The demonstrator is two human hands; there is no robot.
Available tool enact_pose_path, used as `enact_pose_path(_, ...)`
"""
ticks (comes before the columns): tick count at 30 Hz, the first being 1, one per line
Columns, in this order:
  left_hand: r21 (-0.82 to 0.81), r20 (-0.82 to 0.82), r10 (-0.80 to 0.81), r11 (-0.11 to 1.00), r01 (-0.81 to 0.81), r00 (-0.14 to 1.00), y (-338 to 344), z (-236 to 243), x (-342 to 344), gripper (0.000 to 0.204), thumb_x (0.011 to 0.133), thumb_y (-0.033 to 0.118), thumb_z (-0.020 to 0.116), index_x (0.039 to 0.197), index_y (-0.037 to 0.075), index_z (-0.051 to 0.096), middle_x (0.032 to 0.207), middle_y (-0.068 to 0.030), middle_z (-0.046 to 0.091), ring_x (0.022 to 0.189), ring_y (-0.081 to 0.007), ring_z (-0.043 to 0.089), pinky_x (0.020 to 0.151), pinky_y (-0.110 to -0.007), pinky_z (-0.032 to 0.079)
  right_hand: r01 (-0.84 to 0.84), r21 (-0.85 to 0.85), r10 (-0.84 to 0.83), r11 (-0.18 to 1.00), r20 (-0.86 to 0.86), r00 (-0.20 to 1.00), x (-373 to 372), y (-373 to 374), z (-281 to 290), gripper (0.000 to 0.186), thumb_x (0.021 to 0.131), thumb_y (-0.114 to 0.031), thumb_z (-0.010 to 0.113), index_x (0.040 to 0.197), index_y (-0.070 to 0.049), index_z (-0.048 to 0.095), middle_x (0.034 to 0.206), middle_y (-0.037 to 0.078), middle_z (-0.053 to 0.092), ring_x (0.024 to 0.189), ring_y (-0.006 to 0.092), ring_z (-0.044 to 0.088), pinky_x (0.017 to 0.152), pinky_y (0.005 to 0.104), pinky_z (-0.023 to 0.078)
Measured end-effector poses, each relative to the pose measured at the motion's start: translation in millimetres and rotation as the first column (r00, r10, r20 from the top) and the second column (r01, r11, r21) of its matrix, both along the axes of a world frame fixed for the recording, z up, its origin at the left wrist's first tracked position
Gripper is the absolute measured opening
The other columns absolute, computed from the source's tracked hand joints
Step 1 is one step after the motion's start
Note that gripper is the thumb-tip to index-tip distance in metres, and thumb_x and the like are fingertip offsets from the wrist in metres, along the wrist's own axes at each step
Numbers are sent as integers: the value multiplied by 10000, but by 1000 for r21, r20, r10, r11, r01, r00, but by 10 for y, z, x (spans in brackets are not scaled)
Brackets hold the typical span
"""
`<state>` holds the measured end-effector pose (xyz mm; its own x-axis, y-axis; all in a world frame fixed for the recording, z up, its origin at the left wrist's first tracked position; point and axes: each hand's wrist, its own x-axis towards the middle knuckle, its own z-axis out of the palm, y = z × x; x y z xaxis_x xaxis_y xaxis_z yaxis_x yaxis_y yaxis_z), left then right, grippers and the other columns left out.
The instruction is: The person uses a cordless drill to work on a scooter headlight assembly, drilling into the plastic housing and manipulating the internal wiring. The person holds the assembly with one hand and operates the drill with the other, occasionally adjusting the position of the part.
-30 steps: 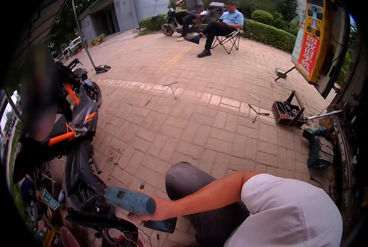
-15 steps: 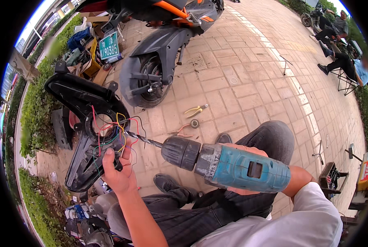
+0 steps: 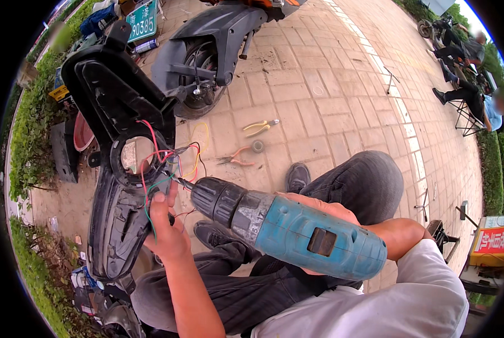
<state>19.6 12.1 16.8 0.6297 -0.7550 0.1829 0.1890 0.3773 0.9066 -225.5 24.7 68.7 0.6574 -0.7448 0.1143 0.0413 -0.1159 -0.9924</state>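
My left hand grips the lower arm of a black molded plastic part, which has a round opening with red, yellow, green and black wires strung around it. My right hand is closed on a blue cordless drill, mostly hidden behind its body. The drill bit reaches the part just right of the opening, among the wires; whether it touches is unclear. Beyond, yellow-handled pliers, pink-handled pliers and a tape roll lie on the paving.
A scooter's rear wheel stands beyond the part, with clutter and a hedge left. Two people are at the upper right near a parked scooter. A toolbox and yellow sign box are at right.
My gaze has swung down and left since a second ago, bringing the plastic part and left hand into view. In the last half second the drill has moved left, closer to the part.
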Motion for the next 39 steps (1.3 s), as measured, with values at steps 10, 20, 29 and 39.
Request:
enact_pose_path(10, 64, 250, 94, 991, -114, 964, 11, -232, -115, 235, 831, 47, 550, 1064, 20, 546, 999, -40, 578, 832, -111, 542, 736, -253, 454, 22, 172, -37, 985, 84, 996, 119, -52, 5, 913, 592, -85, 787, 1346, -32, 276, 1190, 61, 525, 1043, 130, 536, 880, 284, 446)
enact_pose_path(20, 176, 925, -52, 936, -305, 375, 198, -300, 14, 379, 774, 35, 609, 1141, 93, 536, 1109, -123, 577, 958, -286, 571, 824, -334, 446, 49, -156, -48, 987, 6, 999, 153, -52, -30, 897, 644, -123, 754, 1365, -5, 235, 1282, 95, 449, 1118, 120, 443, 940, 290, 364)
enact_pose_path(29, 59, 959, 24, 958, -282, 281, 181, -185, -68, 249, 890, 33, 462, 1118, -25, 542, 1116, -125, 569, 976, -204, 552, 857, -299, 406, 65, -189, -76, 980, -54, 996, 157, 13, -39, 919, 628, -99, 760, 1372, -28, 226, 1229, 78, 494, 1055, 108, 487, 902, 271, 398)
enact_pose_path(39, -149, 986, 166, 935, -321, 25, 146, -133, -52, 218, 857, 1, 513, 1066, -7, 576, 1020, -123, 607, 840, -213, 597, 739, -297, 458, 110, 160, -114, 981, 18, 993, 222, 78, -40, 766, 672, -105, 712, 1327, -41, 321, 1158, 73, 539, 1025, 147, 532, 885, 289, 430)
